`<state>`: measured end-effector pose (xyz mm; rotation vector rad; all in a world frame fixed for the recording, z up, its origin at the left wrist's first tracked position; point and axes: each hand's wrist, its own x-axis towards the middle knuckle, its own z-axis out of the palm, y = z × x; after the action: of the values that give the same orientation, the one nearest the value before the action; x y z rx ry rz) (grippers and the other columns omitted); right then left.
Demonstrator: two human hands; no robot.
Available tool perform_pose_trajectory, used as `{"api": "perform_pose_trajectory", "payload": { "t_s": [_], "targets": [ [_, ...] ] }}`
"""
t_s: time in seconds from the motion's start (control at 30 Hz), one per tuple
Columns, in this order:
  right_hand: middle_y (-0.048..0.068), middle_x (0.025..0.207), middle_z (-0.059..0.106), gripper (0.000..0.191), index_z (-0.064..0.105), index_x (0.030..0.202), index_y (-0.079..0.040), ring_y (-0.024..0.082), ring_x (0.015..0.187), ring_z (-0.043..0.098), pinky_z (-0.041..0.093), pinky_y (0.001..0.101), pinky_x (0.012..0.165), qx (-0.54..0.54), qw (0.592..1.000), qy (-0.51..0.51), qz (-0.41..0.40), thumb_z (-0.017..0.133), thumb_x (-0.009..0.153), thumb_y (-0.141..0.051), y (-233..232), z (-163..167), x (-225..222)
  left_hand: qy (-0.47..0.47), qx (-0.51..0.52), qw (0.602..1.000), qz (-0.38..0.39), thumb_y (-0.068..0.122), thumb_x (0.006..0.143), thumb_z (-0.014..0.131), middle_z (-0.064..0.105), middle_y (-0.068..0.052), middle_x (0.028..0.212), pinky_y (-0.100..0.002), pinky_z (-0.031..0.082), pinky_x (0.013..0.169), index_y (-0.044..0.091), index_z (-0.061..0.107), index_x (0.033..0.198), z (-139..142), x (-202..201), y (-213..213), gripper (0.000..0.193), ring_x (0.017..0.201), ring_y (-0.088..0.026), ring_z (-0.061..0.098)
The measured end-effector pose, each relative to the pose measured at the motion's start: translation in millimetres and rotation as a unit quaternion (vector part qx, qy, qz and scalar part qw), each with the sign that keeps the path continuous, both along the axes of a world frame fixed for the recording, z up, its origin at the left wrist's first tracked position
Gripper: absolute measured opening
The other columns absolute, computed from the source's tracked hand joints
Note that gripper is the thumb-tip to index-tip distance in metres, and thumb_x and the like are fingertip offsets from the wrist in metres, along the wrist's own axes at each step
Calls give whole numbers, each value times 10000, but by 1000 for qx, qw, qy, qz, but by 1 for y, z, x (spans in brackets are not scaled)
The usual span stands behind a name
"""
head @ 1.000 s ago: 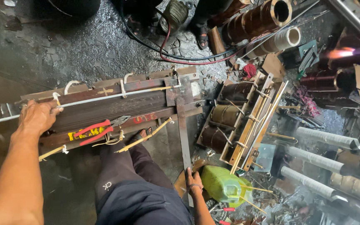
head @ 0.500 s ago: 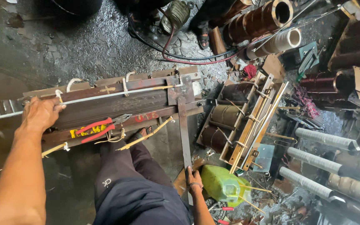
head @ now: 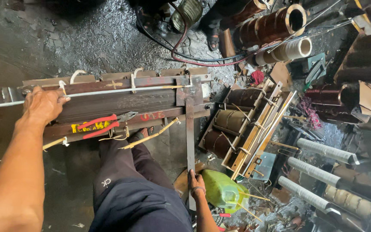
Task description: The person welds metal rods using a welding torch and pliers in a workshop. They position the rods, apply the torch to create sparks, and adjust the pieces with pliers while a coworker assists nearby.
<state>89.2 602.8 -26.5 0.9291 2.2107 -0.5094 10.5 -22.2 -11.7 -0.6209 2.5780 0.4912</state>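
Your left hand (head: pixel 44 105) on the laminated core (head: pixel 108 105), pliers (head: pixel 106 123) lying just right of it, your right hand (head: pixel 195 182) on the upright bar (head: pixel 190 137), jerrycan (head: pixel 222 189) beside it.

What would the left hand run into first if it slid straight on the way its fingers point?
Likely the white tie looped around the rusty steel frame just past the left hand's fingertips; depth is hard to judge.

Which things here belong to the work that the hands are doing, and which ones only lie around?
In the work:
- left hand, resting on the long laminated metal core
- right hand, gripping the upright steel bar
- red-handled pliers, lying on the core

Lying about:
- green plastic can
- copper coils
- paper-wrapped tubes
- cables
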Motion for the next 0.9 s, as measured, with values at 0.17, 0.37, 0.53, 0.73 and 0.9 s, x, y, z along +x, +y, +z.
{"api": "perform_pose_trajectory", "payload": {
  "t_s": [0.17, 0.37, 0.53, 0.73, 0.9],
  "targets": [
    [164, 982, 728, 762, 680, 1190, 6, 243, 885, 646, 523, 384, 813, -66, 995, 22, -73, 665, 841, -671, -4, -1, -3, 12, -6, 1000, -1, 439, 1002, 644, 681, -309, 1206, -541, 480, 1031, 239, 723, 1361, -3, 2, -1, 418, 1190, -466, 597],
    [108, 971, 727, 767, 668, 1184, 13, 180, 869, 641, 526, 318, 786, -84, 994, 21, -66, 731, 815, -657, -3, -1, -8, 7, -4, 1000, 0, 436, 1004, 640, 696, -284, 1216, -539, 475, 1049, 228, 720, 1359, -4, 0, -2, 419, 1205, -452, 596],
    [151, 1028, 722, 791, 649, 1218, 25, 222, 908, 634, 532, 361, 810, -104, 990, 10, -97, 770, 787, -627, -2, -2, -9, -7, -7, 1000, 4, 433, 990, 645, 686, -276, 1226, -530, 471, 1045, 256, 728, 1354, -3, -1, -1, 413, 1206, -441, 587],
    [155, 1125, 722, 842, 629, 1257, 18, 234, 1025, 660, 523, 363, 911, -88, 994, 9, -65, 814, 741, -620, -1, -1, -10, -15, -4, 1000, 3, 428, 1012, 629, 713, -237, 1212, -523, 457, 1071, 235, 738, 1329, -3, -2, -1, 387, 1199, -422, 594],
    [169, 1136, 728, 875, 628, 1253, 47, 255, 1053, 658, 519, 375, 939, -106, 990, 6, -92, 869, 693, -581, -3, -2, -12, -4, -6, 1000, -1, 416, 1009, 633, 723, -227, 1209, -519, 457, 1073, 239, 745, 1328, -4, -1, -2, 381, 1193, -422, 599]
  ]
}}
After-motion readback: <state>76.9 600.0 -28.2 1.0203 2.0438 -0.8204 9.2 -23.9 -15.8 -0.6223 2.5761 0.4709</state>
